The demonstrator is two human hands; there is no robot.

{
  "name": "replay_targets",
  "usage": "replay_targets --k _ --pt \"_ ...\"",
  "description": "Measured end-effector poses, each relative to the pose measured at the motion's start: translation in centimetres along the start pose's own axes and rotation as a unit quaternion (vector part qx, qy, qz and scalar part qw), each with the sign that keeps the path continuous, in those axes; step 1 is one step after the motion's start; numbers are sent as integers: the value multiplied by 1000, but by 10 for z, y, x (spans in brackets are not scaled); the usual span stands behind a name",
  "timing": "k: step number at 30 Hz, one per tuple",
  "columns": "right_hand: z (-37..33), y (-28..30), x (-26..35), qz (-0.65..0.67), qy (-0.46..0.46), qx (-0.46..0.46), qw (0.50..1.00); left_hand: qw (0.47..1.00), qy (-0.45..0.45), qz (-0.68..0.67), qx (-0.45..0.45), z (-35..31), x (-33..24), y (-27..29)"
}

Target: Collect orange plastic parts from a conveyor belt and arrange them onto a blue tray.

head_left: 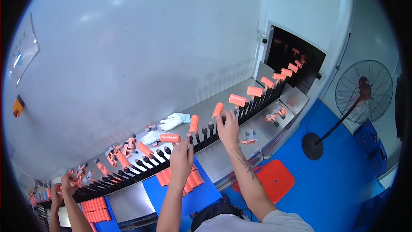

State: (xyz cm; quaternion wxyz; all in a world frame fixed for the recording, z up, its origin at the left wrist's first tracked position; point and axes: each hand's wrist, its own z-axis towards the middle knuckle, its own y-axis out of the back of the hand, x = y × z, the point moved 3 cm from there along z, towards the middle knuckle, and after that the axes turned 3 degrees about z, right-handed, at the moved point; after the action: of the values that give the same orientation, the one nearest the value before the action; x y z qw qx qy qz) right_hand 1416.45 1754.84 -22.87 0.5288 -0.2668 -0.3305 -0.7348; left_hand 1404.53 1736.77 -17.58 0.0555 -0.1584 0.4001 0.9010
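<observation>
A slanting row of upright black posts [204, 131] runs across the bench, several topped with orange, curved, shell-like plastic parts [237, 100]. My right hand [228, 128] is closed, its thumb and fingers around the lower end of an orange shell part [218, 109] at the row. To its left, my left hand [182, 157] is closed at the top of a black post; what its fingers pinch is hidden. Just beyond that hand lies an orange shell part [170, 138], and another orange part [194, 123] stands tilted between my hands.
White gloves [174, 121] and loose orange pieces [128, 146] lie behind the row. Orange shells rest on a blue sheet [206, 191] before me. Another person's hands [65, 184] work at far left. The row meets a dark opening [296, 43]; a red stool [276, 182] and fan [364, 88] stand right.
</observation>
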Motion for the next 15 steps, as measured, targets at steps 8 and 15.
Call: replay_targets --k 8,15 --pt "55 -5 -7 -101 22 263 959 974 52 187 116 84 3 -62" --pt "95 19 -34 179 -190 255 931 967 236 -32 86 98 20 -12"
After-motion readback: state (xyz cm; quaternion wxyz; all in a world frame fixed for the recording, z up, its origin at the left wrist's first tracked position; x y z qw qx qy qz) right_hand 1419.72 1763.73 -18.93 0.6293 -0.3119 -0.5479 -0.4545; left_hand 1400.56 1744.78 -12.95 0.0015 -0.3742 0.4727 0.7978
